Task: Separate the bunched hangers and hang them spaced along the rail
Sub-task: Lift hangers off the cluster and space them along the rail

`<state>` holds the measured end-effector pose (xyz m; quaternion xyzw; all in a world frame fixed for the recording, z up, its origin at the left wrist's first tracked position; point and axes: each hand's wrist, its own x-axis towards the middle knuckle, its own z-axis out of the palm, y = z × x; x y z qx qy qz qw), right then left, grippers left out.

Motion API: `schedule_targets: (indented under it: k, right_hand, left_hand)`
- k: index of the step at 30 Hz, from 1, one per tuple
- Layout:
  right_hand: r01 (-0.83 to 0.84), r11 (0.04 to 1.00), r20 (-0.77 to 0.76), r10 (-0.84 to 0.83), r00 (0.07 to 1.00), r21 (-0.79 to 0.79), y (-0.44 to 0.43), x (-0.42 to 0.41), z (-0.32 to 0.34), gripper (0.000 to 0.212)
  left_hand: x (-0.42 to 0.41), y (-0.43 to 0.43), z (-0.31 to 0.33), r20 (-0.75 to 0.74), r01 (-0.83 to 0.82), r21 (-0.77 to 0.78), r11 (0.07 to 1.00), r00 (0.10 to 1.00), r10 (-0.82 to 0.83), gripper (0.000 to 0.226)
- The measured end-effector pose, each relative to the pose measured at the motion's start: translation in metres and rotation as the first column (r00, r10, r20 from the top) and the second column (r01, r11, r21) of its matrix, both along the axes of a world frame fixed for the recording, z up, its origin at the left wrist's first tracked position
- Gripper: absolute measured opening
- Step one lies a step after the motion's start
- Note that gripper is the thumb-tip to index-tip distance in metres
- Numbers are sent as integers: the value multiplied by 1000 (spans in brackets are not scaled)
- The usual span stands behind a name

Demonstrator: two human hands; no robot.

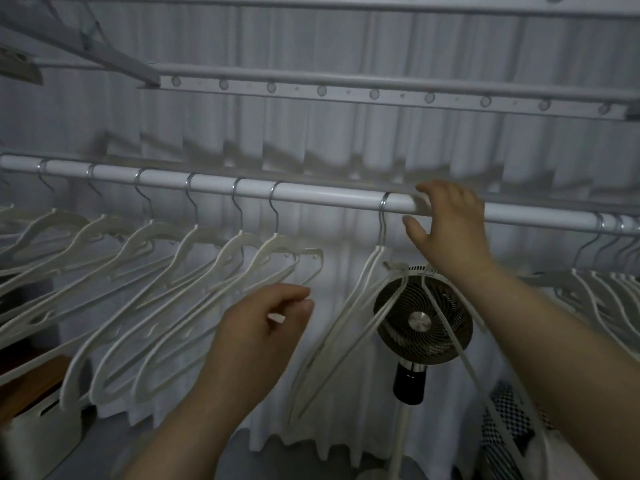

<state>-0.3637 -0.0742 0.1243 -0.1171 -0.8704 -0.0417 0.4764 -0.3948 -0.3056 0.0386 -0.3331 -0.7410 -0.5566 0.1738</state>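
The bunched hangers point(620, 289) crowd the right end of the rail point(329, 195), their hooks packed together and the bundle cut off by the frame edge, so I can't count them. A lone hanger point(382, 223) hangs near the middle of the rail. Six spaced hangers point(242, 244) run evenly toward the left end, where more are cut off. My right hand point(446, 230) sits on the rail just right of the lone hanger's hook. Its fingers point(433, 190) are draped over the top, the thumb is splayed below, and it holds no hanger. It is well apart from the bunch. My left hand point(263, 327) hovers below the sixth hanger's lower end, loosely curled, and I see nothing in it. The dim light blurs detail. A fan point(422, 320) stands behind the lone hanger, partly hidden by my right forearm.
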Motion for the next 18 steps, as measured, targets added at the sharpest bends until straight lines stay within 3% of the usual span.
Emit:
schedule_targets:
  k: [2, 6, 7, 9, 12, 15, 18]
  right_hand:
    - [-30, 999, -30, 31, 999, 20, -3, 4, -6, 50]
    - [-84, 993, 67, 79, 995, 81, -8, 6, -15, 45]
    - [-99, 991, 60, 93, 994, 96, -8, 7, -16, 43]
    - [-130, 990, 8, 130, 991, 60, -11, 7, -17, 38]
    - [-166, 964, 63, 183, 981, -207, -14, 3, -25, 33]
    - [-157, 822, 215, 320, 923, -548, -16, -5, -34, 53]
    - [-165, 766, 223, 374, 900, -622, -17, -11, -35, 58]
  left_hand:
    - [-1, 14, -1, 54, 20, -68, 997, 998, -16, 16]
    - [-5, 37, -11, 216, 99, -199, 975, 975, -55, 17]
    - [-5, 41, -11, 259, 127, -189, 974, 963, -75, 8]
    - [-4, 46, -13, 339, 194, -145, 970, 931, -135, 17]
    - [-3, 49, -13, 382, 234, -102, 967, 907, -179, 18]
    - [1, 50, -12, 405, 252, -51, 966, 890, -210, 18]
    - [1, 49, -11, 441, 243, 17, 970, 868, -226, 23]
